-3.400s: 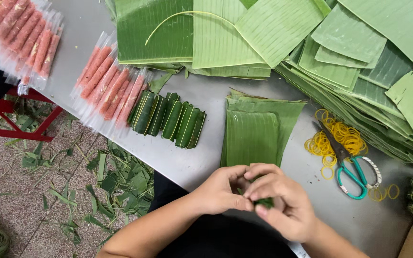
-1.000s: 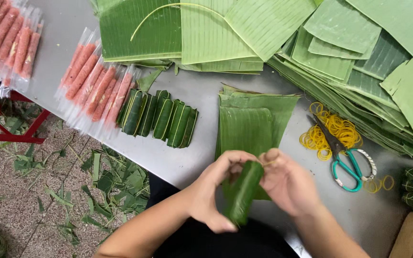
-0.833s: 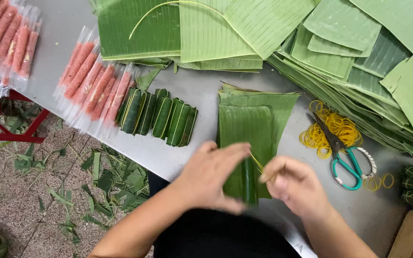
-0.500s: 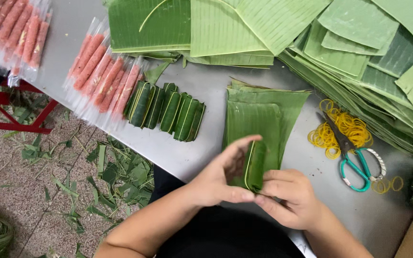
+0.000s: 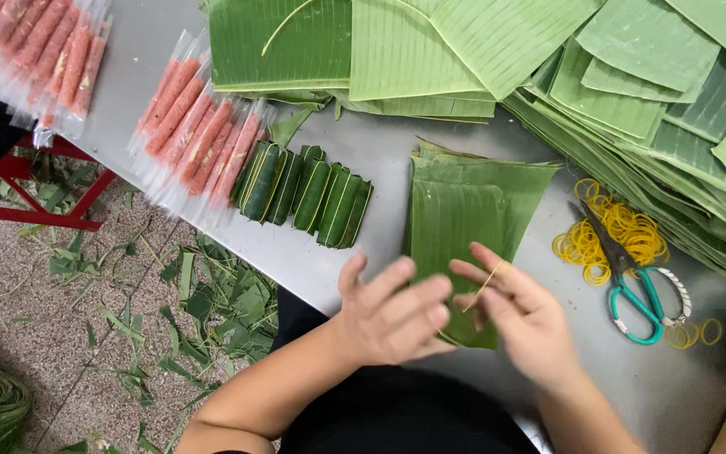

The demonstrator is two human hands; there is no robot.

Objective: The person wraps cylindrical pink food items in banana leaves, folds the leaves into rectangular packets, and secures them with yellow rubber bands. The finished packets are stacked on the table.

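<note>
Left hand: our left hand [image 5: 392, 315] hovered at the near edge of the grey metal table [image 5: 380, 151], fingers spread wide, and we could not tell whether it touched anything.
Right hand: our right hand [image 5: 518, 315] held a thin yellow rubber band [image 5: 482, 286] stretched across its fingers — the fingers loosely parted.
Leaf roll: a green banana-leaf roll [image 5: 468, 329] sat between and partly beneath both hands, mostly hidden, at the table's near edge.
Cut leaves: a small stack of trimmed green banana-leaf pieces [image 5: 464, 210] lay just beyond the hands.
Finished rolls: a row of tied green leaf rolls [image 5: 308, 193] lay left of that stack, near the table's left edge.
Sausages: pink sausages in clear plastic sleeves [image 5: 199, 126] lay beside the rolls.
Bands and scissors: a heap of yellow rubber bands [image 5: 611, 235] lay to the right — teal-handled scissors [image 5: 628, 286] rested across it.
Far edge: large green banana leaves [image 5: 480, 42] covered the far side.
</note>
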